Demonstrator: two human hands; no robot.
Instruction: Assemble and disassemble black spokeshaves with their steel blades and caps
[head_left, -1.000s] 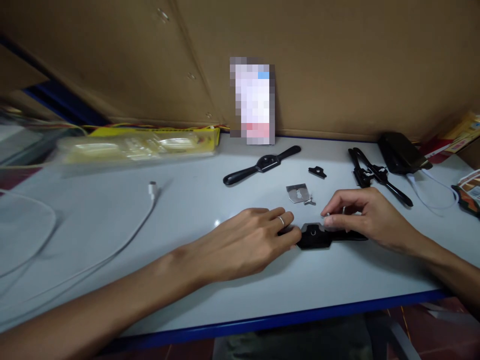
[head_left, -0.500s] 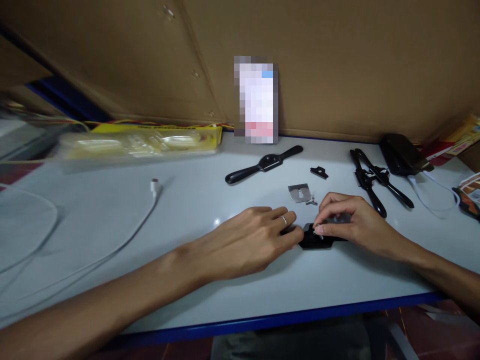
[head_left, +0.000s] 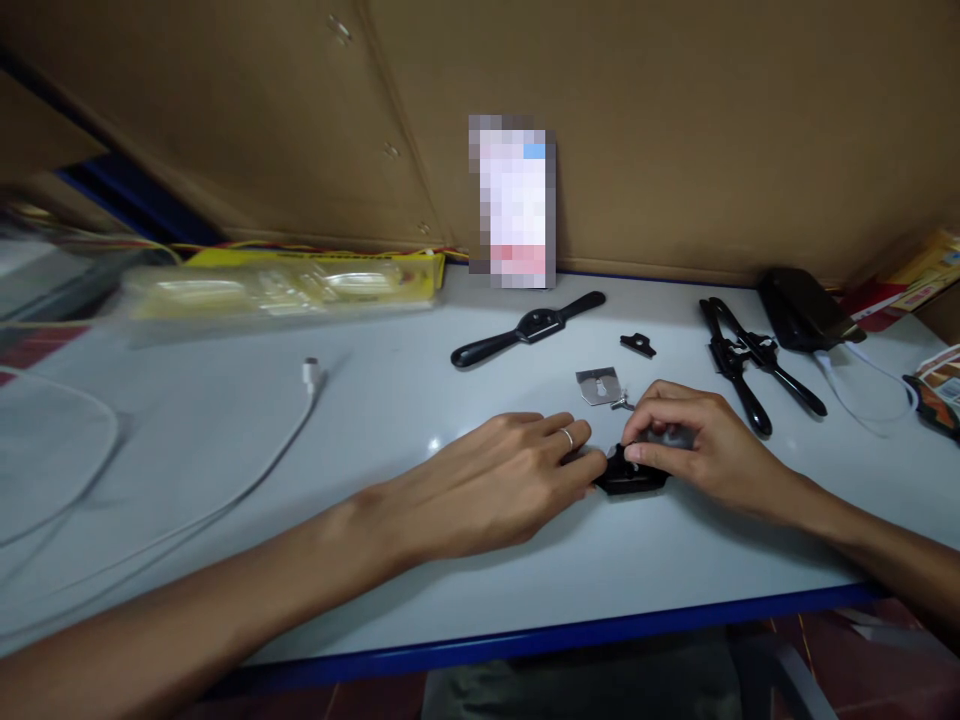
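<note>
A black spokeshave (head_left: 632, 484) lies on the table between my hands, its middle body showing. My left hand (head_left: 517, 480), with a ring on one finger, is closed round its left handle, which the fingers mostly hide. With thumb and forefinger, my right hand (head_left: 686, 440) pinches what looks like a small screw at the middle of the body; the fingertips nearly cover it. Just beyond lie a flat metal blade (head_left: 598, 386) with a slot and a loose thumbscrew (head_left: 622, 401). Farther back sits a small black cap piece (head_left: 638, 345).
Another spokeshave body (head_left: 538, 325) lies behind my left hand. Two more spokeshaves (head_left: 739, 365) rest at the right, near a black device (head_left: 806, 310) with a white cable. A phone (head_left: 514, 210) stands against the cardboard. Plastic-wrapped packages (head_left: 285, 288) and a white charging cable (head_left: 300, 430) occupy the left.
The spokeshave's body has tilted slightly under my hands. My right fingertips have shifted a little left and up, and the silvery bit below them no longer shows clearly.
</note>
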